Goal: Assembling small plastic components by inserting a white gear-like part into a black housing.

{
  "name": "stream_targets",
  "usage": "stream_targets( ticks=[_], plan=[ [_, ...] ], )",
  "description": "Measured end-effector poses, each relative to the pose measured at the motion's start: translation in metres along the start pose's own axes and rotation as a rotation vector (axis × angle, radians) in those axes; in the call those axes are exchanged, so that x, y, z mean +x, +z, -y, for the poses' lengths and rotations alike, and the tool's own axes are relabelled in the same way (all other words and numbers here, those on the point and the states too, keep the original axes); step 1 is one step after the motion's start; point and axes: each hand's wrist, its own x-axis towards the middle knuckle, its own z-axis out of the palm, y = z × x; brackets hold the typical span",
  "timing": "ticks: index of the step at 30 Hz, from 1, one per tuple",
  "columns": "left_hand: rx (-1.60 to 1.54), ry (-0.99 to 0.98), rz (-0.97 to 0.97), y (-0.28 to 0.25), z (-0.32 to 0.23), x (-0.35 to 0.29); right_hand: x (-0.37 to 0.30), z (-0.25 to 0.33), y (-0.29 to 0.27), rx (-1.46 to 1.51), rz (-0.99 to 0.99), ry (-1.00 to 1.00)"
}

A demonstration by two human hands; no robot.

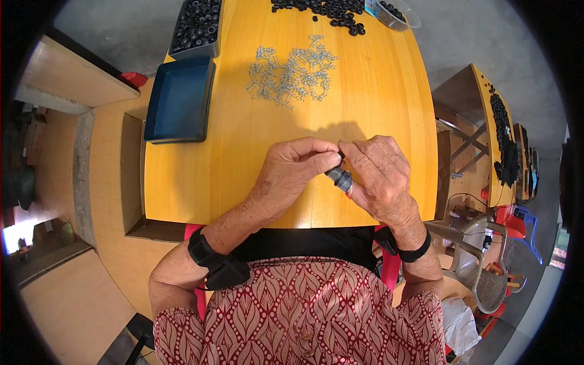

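Observation:
Above the table's near edge, my two hands meet around a small dark part. My left hand [286, 173] is closed in a pinch, thumb and forefinger at the upper end of a dark grey ribbed cylindrical piece [340, 179]. My right hand [383, 176] is closed around the same piece, its thumb against the lower end. A bit of black shows between the fingertips; I cannot make out whether it is a separate part. Farther off, many small shiny metal pieces [292, 72] lie spread over the yellow wooden table [377, 91].
An open dark blue tray [177, 100] stands at the table's left edge. Behind it is a grey bin [196, 48] of black round parts. More black rings [347, 15] lie at the far edge beside a clear bowl [389, 21]. A metal chair [480, 267] stands at the right.

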Motion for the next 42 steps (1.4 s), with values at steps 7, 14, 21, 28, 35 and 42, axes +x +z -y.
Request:
stream_targets(
  ticks=[7,14,21,28,35,42],
  plan=[
    [0.038,-0.001,0.028,0.0,-0.005,0.002,-0.001,-0.001,-0.002,-0.082,0.033,0.008],
    [0.099,-0.002,0.049,0.0,0.001,0.001,0.0,0.005,-0.001,-0.1,0.102,-0.01],
    [0.144,-0.013,0.044,-0.001,0.0,0.003,-0.004,0.004,0.001,-0.107,0.048,0.02],
    [0.152,-0.062,0.123,-0.003,-0.009,0.001,-0.006,0.0,-0.002,-0.09,0.056,0.034],
    [0.211,-0.035,0.096,-0.003,-0.002,-0.001,-0.002,0.003,-0.005,-0.096,0.114,-0.022],
    [0.286,-0.049,0.075,-0.002,0.004,-0.002,0.001,0.003,-0.016,-0.002,0.199,-0.02]
  ],
)
